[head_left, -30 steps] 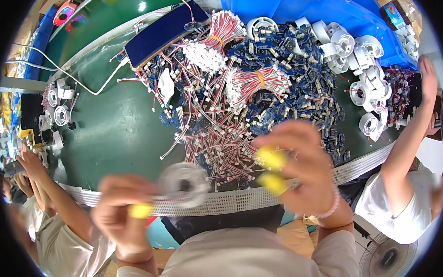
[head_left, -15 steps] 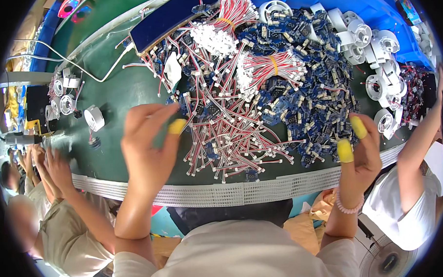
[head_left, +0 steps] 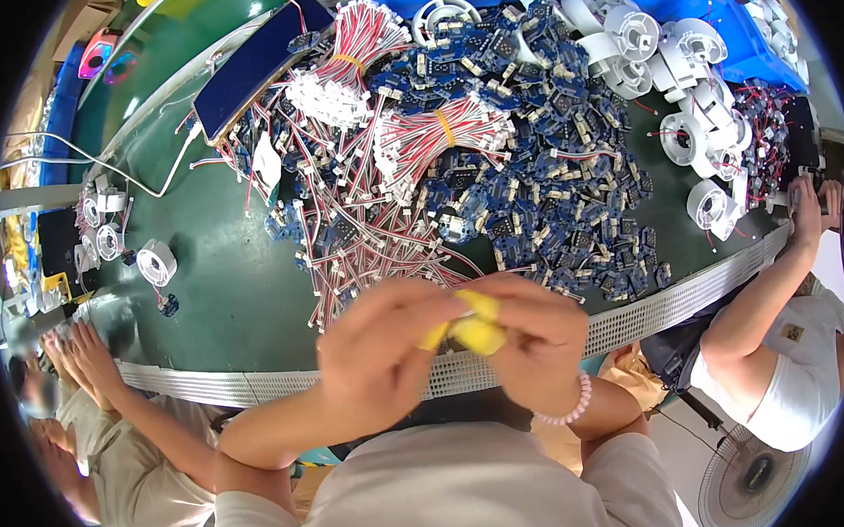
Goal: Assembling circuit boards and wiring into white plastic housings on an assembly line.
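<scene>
My left hand (head_left: 374,349) and my right hand (head_left: 541,338) meet in front of my chest, over the table's near edge. Both are closed, fingertips pinched together and wearing yellow finger covers. A small pale bit shows between the tips, too blurred to name. Just beyond my hands lies a heap of loose red-and-white cables (head_left: 375,251) with white connectors. To its right spreads a large pile of small blue circuit boards (head_left: 567,165). Two banded cable bundles, one nearer (head_left: 441,137) and one farther (head_left: 363,38), rest on the piles.
White round plastic housings (head_left: 705,114) stand at the right beside a blue bin (head_left: 692,8). A dark blue panel (head_left: 262,65) lies at the back left. One housing (head_left: 156,263) sits on the green table at left. A perforated white strip (head_left: 629,331) lines the near edge. Co-workers sit on both sides.
Both hands have come together at the near edge, the left moving right and the right moving left. The view has shifted, and the right co-worker's arm has lowered.
</scene>
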The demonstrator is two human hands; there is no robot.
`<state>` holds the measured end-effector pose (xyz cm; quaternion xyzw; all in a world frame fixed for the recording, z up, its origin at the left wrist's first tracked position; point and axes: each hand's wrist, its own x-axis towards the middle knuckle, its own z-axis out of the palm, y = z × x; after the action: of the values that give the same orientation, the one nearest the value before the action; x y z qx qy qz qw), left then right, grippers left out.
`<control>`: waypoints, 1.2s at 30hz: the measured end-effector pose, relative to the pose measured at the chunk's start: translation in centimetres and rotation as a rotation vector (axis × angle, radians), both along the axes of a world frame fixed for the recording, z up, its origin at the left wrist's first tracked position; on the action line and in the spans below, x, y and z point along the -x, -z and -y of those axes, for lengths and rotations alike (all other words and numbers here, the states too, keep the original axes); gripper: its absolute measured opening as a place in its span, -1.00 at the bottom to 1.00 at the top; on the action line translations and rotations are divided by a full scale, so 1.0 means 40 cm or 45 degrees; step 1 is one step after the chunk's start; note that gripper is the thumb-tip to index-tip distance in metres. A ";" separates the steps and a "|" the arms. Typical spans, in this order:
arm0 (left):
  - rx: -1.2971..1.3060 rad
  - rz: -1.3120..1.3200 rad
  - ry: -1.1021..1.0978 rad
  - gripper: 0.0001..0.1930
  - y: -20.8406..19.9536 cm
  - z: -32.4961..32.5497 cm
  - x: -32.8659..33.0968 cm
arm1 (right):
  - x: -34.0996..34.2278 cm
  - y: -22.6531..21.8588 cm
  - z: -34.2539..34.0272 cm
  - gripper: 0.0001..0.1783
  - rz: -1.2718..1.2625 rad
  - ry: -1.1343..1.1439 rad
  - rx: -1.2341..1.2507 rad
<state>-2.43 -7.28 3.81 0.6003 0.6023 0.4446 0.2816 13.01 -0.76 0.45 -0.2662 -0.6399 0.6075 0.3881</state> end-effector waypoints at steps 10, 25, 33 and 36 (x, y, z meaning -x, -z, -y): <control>-0.062 -0.771 0.168 -0.72 0.077 -0.119 0.038 | -0.109 -0.024 -0.051 -0.85 -0.061 0.653 0.418; 0.003 0.052 -0.132 -0.51 0.005 0.033 0.055 | -0.006 -0.037 -0.008 -0.74 0.329 0.005 -0.274; 0.196 0.839 -0.380 -0.60 0.025 0.076 0.052 | 0.073 -0.033 -0.024 -0.80 0.360 -0.236 -0.485; 0.177 0.829 -0.312 -0.68 0.043 0.078 0.062 | 0.080 -0.020 -0.025 -0.80 0.310 -0.209 -0.488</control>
<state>-4.90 -10.39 2.08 0.3298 0.5774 0.6009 0.4436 9.82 0.24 1.26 -0.2062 -0.8050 0.4679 0.3009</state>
